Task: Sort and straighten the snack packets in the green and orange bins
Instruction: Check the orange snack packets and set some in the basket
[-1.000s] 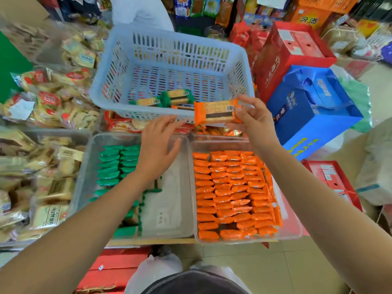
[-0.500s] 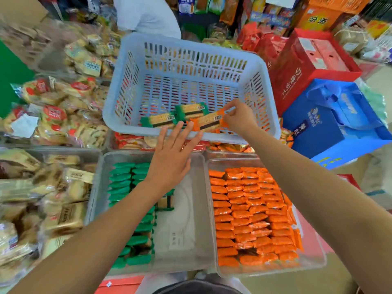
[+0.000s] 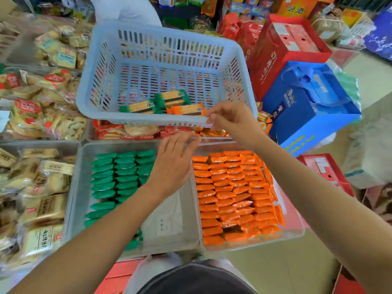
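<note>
Head camera looks down at two clear bins that sit side by side. The orange bin [image 3: 297, 232] is on the right and it looks full. Its orange rows [image 3: 231, 192] stand neat from the near end to the far end. A few packets at the right edge lean a bit.

The green bin [image 3: 78, 187] is on the left. Its green rows [image 3: 118, 172] are tidy too, but they fill only the left part. The right part is bare, with a white paper [image 3: 167, 221] lying on the bottom.

Behind the bins sits a pale blue basket [image 3: 148, 120]. Three loose packets lie flat in it, near its front wall. They are two green packets [image 3: 172, 98] and one orange packet [image 3: 187, 109], which touches one of the green ones.

The right hand [image 3: 231, 119] is at the basket's front rim, just beside the orange packet. Its fingers [image 3: 212, 117] are curled close together. I cannot tell if they pinch the packet, the rim or nothing. The left hand [image 3: 172, 164] hovers over the far end of the bins, where the two meet. Its fingers are straight, a little apart, and hold nothing.

I think most of the job is done. What is left, I guess, is to lift the three loose packets out, stand each one in the bin of its own colour, and straighten the leaning ones.
</note>
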Demonstrator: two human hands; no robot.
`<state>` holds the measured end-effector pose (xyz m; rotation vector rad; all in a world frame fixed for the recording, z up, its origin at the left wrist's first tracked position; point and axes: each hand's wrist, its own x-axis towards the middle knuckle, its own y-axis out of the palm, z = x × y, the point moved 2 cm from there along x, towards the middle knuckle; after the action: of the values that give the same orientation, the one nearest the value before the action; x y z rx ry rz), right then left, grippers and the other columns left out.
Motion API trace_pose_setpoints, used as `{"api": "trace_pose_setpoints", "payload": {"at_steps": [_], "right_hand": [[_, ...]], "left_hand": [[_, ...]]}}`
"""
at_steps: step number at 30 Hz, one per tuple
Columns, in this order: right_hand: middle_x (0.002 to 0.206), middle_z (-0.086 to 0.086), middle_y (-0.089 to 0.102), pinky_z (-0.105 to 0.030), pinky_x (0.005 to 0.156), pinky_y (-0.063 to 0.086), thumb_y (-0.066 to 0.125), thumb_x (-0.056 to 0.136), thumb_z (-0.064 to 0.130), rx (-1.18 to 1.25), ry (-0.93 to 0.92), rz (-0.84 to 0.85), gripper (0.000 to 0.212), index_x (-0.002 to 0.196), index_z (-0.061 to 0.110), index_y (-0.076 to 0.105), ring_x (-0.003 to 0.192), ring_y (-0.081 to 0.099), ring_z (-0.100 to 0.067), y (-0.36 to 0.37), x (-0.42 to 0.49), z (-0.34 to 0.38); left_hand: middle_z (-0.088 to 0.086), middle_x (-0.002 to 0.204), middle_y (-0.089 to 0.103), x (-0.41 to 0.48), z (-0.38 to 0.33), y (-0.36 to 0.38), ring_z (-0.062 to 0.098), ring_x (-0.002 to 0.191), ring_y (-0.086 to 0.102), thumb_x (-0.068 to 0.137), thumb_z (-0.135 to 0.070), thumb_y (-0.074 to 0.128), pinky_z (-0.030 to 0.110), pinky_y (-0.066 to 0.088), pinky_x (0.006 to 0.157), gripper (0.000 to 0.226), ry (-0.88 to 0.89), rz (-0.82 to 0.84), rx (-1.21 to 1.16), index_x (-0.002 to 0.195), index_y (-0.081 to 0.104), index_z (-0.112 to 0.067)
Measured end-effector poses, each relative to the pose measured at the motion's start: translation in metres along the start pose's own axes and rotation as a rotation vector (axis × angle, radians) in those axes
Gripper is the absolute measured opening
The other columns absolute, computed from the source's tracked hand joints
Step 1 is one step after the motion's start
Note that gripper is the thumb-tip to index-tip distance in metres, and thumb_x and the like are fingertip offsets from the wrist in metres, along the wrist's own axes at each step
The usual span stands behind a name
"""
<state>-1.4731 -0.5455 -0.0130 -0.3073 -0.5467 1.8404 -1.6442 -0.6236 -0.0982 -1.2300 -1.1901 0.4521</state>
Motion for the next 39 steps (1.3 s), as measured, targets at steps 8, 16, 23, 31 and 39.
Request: {"api": "trace_pose_setpoints", "payload": {"at_steps": [8,16,23,31,39], "right_hand": [[0.077,0.003,0.069,-0.028,0.066,0.052,0.066,0.085,0.020,-0.227,0.033,0.191,0.007,0.087,0.018,0.072,0.069,0.062,-0.011,0.014,-0.130,-0.079],[0.088,-0.005,0.061,-0.035,0.064,0.052,0.083,0.067,0.015,-0.706,-0.132,0.450,0.021,0.084,0.018,0.071,0.081,0.064,-0.030,0.042,-0.195,-0.146],[0.080,-0.002,0.061,-0.032,0.056,0.049,0.088,0.061,0.018,-0.777,-0.248,0.388,0.023,0.077,0.019,0.071,0.070,0.062,-0.027,0.046,-0.199,-0.148],[0.089,0.002,0.063,-0.031,0.062,0.049,0.080,0.075,0.018,-0.731,-0.053,0.349,0.010,0.080,0.019,0.072,0.082,0.063,-0.022,0.049,-0.198,-0.152],[0.086,0.012,0.056,-0.020,0.081,0.048,0.063,0.090,0.008,-0.338,0.025,0.419,0.014,0.087,0.019,0.056,0.082,0.058,-0.002,0.021,-0.196,-0.144]], "left_hand": [[0.012,0.135,0.056,-0.071,-0.081,0.040,0.031,0.127,0.048,0.087,-0.024,0.042,0.044,0.032,0.105,0.045,0.097,0.224,-0.159,0.127,0.059,-0.012],[0.009,0.158,0.031,-0.123,-0.107,0.072,0.027,0.149,0.020,0.096,-0.043,0.032,0.046,0.013,0.118,0.061,-0.052,0.481,-0.074,0.144,0.047,-0.009],[0.009,0.160,0.026,-0.128,-0.109,0.072,0.025,0.150,0.013,0.098,-0.038,0.030,0.046,0.012,0.119,0.057,-0.075,0.436,-0.102,0.145,0.045,-0.011],[0.007,0.161,0.022,-0.129,-0.109,0.073,0.024,0.151,0.007,0.099,-0.039,0.026,0.049,0.017,0.121,0.056,-0.101,0.441,-0.120,0.147,0.041,-0.015],[0.006,0.162,0.020,-0.130,-0.109,0.072,0.022,0.152,0.006,0.100,-0.039,0.020,0.048,0.017,0.121,0.059,-0.118,0.438,-0.141,0.152,0.033,-0.013]]}}
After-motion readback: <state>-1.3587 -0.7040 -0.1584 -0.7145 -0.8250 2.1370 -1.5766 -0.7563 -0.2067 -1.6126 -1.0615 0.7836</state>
